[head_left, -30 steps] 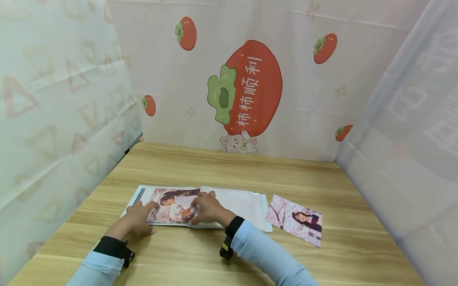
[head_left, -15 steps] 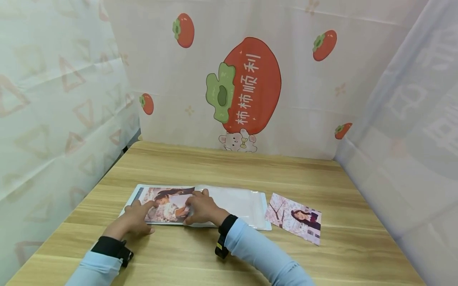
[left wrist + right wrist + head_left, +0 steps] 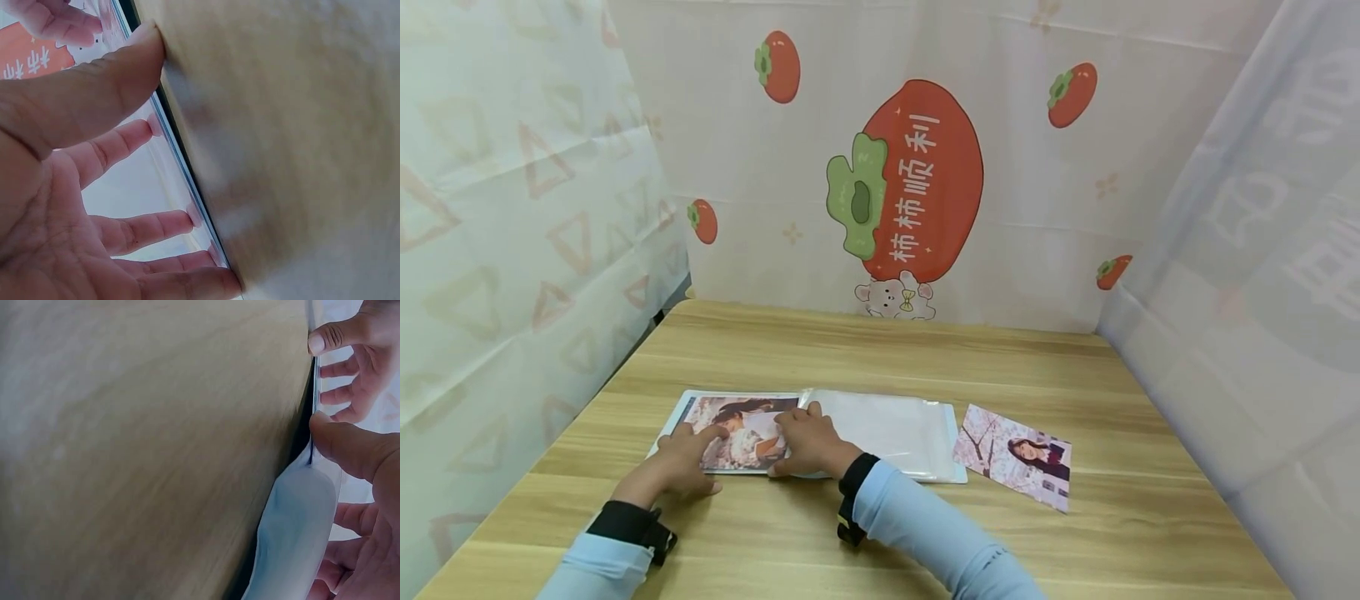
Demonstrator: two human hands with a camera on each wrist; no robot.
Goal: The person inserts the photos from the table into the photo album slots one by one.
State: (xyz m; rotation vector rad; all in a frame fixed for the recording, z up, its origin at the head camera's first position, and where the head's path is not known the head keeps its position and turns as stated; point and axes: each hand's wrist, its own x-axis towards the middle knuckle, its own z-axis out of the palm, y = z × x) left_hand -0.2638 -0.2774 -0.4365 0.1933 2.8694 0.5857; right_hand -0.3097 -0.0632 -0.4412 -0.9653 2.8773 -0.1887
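A photo (image 3: 741,435) of a person among pink blossoms lies on the left part of a long white album sheet (image 3: 957,454). A clear film sleeve (image 3: 887,429) covers the right part. My left hand (image 3: 677,462) touches the photo's left half, thumb at the near edge and fingers spread, also seen in the left wrist view. My right hand (image 3: 808,442) spans the photo's right end beside the film's edge, its thumb at the near side and fingers bent over the top. The right wrist view shows the film (image 3: 294,525) bulging beside my right thumb. My right hand hides the photo's right end.
A second blossom photo (image 3: 1015,457) lies tilted on the wooden table (image 3: 865,354), right of the sheet. A printed cloth with persimmons (image 3: 925,192) hangs behind, and patterned cloths (image 3: 542,250) close off the left and right sides.
My right hand has moved left, and the photo's right end has shifted left with it and now lies flatter. The left hand stays nearly in place. The view has drifted slightly.
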